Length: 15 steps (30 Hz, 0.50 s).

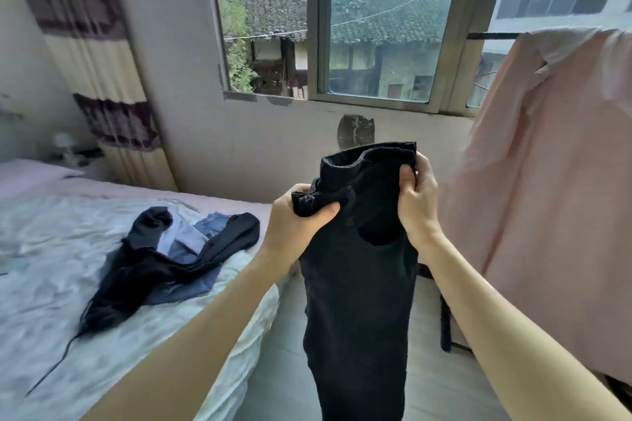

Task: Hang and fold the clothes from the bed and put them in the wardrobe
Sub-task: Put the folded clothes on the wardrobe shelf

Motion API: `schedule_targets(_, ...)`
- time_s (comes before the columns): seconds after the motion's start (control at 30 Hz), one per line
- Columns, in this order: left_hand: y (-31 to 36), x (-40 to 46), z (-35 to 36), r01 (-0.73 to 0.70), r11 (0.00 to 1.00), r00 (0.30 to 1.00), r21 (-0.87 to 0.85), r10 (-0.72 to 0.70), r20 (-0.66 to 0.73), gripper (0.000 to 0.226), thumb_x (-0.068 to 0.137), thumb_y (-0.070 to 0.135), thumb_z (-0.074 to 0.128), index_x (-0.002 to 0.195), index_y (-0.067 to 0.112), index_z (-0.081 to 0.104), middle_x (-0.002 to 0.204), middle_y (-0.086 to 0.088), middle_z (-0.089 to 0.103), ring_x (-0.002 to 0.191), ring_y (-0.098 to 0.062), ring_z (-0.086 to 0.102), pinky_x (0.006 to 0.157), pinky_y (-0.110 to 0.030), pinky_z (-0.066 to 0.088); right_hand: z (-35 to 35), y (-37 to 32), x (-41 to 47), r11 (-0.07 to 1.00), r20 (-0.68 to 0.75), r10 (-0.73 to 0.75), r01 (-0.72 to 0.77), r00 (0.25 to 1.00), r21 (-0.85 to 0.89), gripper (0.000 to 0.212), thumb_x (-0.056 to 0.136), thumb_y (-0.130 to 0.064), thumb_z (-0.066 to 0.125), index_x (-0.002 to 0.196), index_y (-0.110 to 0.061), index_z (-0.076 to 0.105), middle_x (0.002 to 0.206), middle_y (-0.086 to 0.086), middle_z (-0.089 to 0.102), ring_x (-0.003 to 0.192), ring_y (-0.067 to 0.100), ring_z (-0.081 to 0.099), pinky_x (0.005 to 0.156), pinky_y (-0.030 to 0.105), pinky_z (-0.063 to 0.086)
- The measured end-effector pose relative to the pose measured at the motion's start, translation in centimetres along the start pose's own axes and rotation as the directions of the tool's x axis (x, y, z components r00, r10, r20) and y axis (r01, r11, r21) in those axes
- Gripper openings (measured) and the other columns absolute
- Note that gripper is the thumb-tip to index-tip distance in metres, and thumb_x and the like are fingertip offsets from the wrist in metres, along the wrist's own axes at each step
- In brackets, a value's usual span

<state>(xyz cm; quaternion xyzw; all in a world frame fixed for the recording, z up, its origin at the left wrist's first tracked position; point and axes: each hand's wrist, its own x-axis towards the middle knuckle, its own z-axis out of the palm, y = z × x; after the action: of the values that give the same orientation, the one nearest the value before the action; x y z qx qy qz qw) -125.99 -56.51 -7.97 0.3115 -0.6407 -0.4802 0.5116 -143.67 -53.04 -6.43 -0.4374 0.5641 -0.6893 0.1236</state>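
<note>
A pair of black trousers [359,284] hangs upright in front of me over the floor beside the bed. My left hand [297,215] grips the left side of its waistband, thumb over the cloth. At the right side of the waistband my right hand [419,195] pinches the fabric. On the bed [51,284] to the left lies a heap of clothes [178,256]: a dark sheer garment draped over blue jeans and a light blue piece.
A pink sheet [547,198] hangs on a rail at the right, close to my right arm. A window [342,27] fills the wall ahead. A striped curtain [102,79] hangs at the left. Pale floor [431,335] shows between the bed and the rail.
</note>
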Motion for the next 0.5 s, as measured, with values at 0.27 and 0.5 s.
schedule_targets(0.27,4.8,-1.2,-10.2,-0.009,1.000,0.965,0.024,0.015,-0.261,0.009,0.077,0.011,0.074,0.082,0.016,0.068,0.076,-0.001,0.068,0.075,-0.014,0.064,0.076,-0.028,0.053,14.1,-4.6,0.2,0.982,0.166,-0.119,0.091,0.979,0.164,0.034,0.100,-0.011,0.037,0.133,-0.011,0.046,0.125,0.006,0.054,0.111,0.017,0.049,0.090,0.005,0.038)
schedule_targets(0.5,8.1,0.5,-20.5,-0.034,0.998,0.914,0.057,0.054,-0.403,0.013,0.064,0.026,0.077,0.076,0.024,0.072,0.085,-0.008,0.072,0.086,-0.029,0.068,0.085,-0.044,0.054,27.9,-8.8,-0.2,0.945,0.296,-0.172,0.073,0.940,0.318,0.031,0.099,-0.006,0.037,0.127,-0.002,0.050,0.123,0.015,0.057,0.114,0.023,0.051,0.098,0.028,0.039)
